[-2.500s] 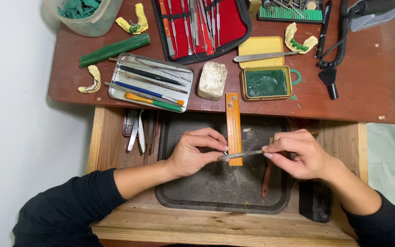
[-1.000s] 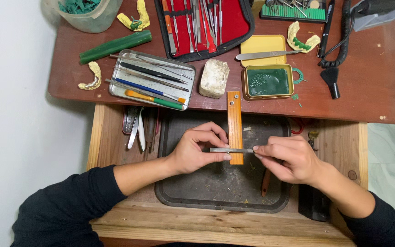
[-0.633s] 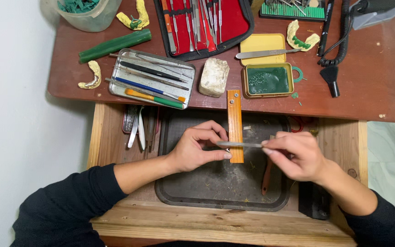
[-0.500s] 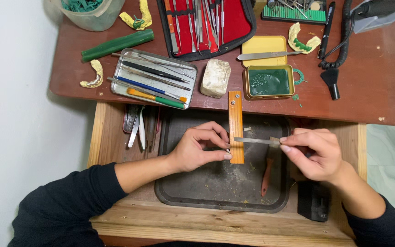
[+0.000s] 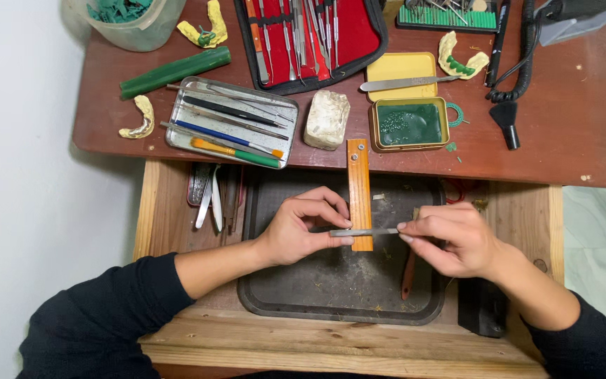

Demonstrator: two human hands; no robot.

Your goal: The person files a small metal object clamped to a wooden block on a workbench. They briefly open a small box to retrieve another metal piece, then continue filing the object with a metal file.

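Both hands are meeting over the dark metal tray (image 5: 296, 295), which is sitting in the open wooden drawer below the reddish-brown table (image 5: 569, 133). The left hand (image 5: 301, 228) is hovering above the tray's upper left part, its fingers curled in and its thumb and fingertips closing on the left end of a thin grey metal file (image 5: 363, 231). The right hand (image 5: 454, 237) is hovering above the tray's upper right part, pinching the other end of the file between thumb and forefinger. The file is lying level and crossing the lower end of an orange wooden bench peg (image 5: 359, 193), which is jutting from the table edge out over the tray; whether something small is being pressed between file and peg is hard to tell from this view. A red-handled tool (image 5: 408, 277) is resting inside the tray under the right hand. Beyond the tray, on the table, a shallow steel tin (image 5: 229, 123) of long instruments is sitting to the upper left, a pale rough block (image 5: 327, 119) straight above, and a yellow tin (image 5: 409, 125) of green wax to the upper right.
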